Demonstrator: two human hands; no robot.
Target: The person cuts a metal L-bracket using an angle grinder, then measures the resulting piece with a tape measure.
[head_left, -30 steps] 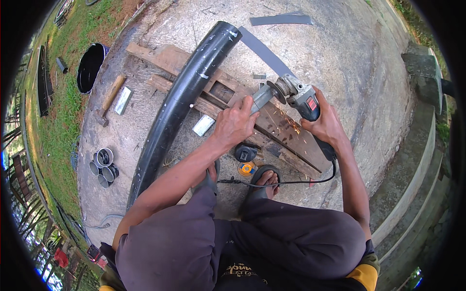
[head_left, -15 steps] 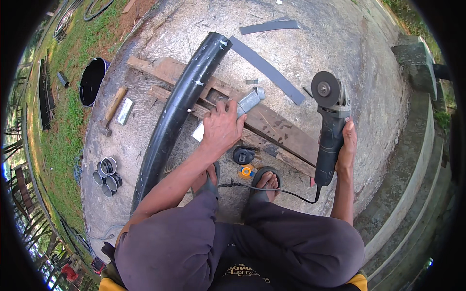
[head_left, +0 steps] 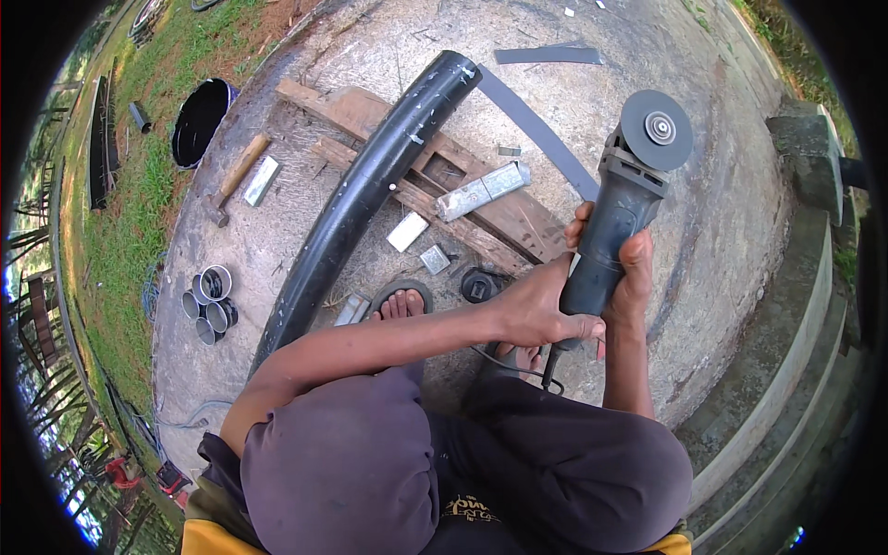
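A black angle grinder [head_left: 601,231] is held upright in front of me, its grey disc [head_left: 638,143] pointing away. My right hand [head_left: 634,277] wraps the body from the right, with fingertips showing on the far left side. Around the rear end, near the cord, my left hand [head_left: 536,305] is closed, thumb across the bottom. A galvanized metal box-section piece [head_left: 483,191] lies untouched on the wooden planks [head_left: 518,217]. Left of it, a long black pipe [head_left: 370,185] rests slantwise over the same planks.
Small metal offcuts [head_left: 407,231] lie near my foot beside a black tape measure [head_left: 479,285]. A hammer [head_left: 239,176], a metal bar [head_left: 262,180] and several short pipe rings [head_left: 211,305] are on the left. Grey strips [head_left: 546,55] lie at the far side; a black bucket [head_left: 203,120] stands on the grass edge.
My left hand has let go of the metal box-section piece and moved right onto the grinder's rear. The grinder has turned, so its disc sits further right and faces me more.
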